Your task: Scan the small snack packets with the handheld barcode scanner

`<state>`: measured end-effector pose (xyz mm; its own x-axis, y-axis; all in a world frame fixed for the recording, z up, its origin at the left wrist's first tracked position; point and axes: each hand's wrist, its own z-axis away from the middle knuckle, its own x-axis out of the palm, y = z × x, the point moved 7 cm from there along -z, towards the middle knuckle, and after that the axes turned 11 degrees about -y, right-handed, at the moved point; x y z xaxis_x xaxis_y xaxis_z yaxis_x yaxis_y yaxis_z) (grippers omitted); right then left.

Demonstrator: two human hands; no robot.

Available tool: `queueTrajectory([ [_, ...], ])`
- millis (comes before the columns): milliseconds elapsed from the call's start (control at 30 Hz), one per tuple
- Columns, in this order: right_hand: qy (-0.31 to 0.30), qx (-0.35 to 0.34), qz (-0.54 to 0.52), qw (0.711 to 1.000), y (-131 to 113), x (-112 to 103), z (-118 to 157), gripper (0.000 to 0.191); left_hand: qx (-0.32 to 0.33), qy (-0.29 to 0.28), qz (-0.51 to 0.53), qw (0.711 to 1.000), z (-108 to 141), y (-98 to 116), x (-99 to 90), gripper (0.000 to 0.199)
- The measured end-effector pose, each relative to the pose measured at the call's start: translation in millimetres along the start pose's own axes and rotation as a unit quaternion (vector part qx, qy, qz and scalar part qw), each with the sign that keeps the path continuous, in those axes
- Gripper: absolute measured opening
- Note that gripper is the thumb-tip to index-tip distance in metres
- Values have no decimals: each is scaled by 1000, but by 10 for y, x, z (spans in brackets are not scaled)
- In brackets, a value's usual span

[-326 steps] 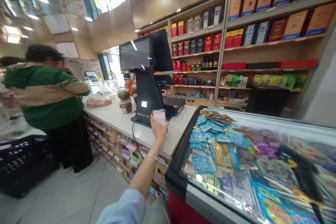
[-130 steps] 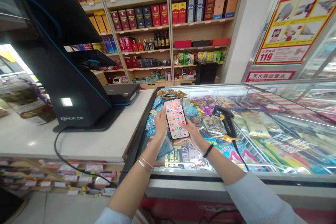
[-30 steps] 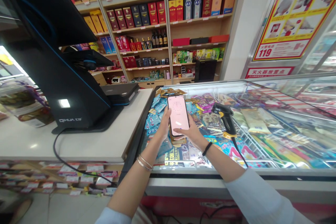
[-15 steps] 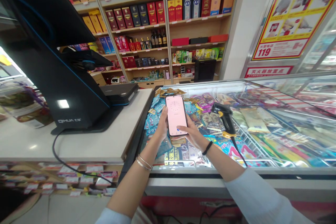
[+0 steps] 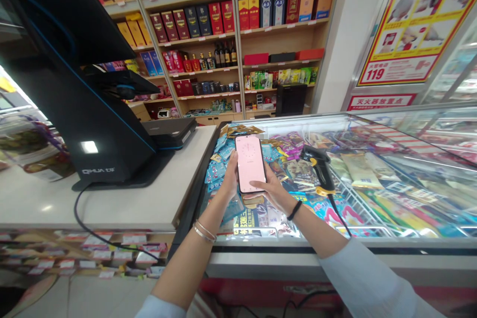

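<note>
A smartphone (image 5: pixel 249 161) with a pink screen and a round clock face is held upright between both hands, above the glass-topped freezer. My left hand (image 5: pixel 230 179) grips its left edge, the thumb along the side. My right hand (image 5: pixel 276 190) holds the lower right edge, its thumb lying over the bottom of the screen; the other fingers are hidden behind the phone. Right of the phone a black and yellow barcode scanner (image 5: pixel 321 170) rests on the freezer glass. Blue snack packets (image 5: pixel 218 171) lie just left of the phone.
A chest freezer (image 5: pixel 261 258) with packaged goods stretches off to the right. On the white counter (image 5: pixel 149 203) at left stands a black checkout terminal (image 5: pixel 100 134) with a trailing cable. Shelves of boxes and bottles (image 5: pixel 201 32) stand behind. A red and yellow poster (image 5: pixel 413 25) hangs at right.
My right thumb has shifted slightly on the lower screen, and a blue mark near the screen's bottom no longer shows. Both hands keep the phone in the same place.
</note>
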<state>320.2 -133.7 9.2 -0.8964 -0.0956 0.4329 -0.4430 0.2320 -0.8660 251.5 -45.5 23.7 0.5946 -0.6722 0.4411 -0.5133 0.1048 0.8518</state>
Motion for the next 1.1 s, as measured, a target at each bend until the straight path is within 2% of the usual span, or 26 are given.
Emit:
queueTrajectory([
  [200, 3, -8, 10, 1000, 22, -30, -8, 85, 2, 3, -4, 1000, 10, 17, 24, 63],
  [367, 58, -20, 67, 996, 112, -206, -58, 92, 17, -6, -19, 1000, 11, 14, 12, 64],
  [467, 70, -24, 76, 994, 129, -242, -69, 98, 27, -14, -28, 999, 12, 13, 0, 63],
  [700, 37, 4, 26, 999, 73, -118, -28, 75, 8, -9, -5, 1000, 9, -7, 3, 66],
  [1100, -29, 6, -38, 999, 68, -17, -27, 87, -8, -19, 42, 999, 18, 21, 69, 55],
])
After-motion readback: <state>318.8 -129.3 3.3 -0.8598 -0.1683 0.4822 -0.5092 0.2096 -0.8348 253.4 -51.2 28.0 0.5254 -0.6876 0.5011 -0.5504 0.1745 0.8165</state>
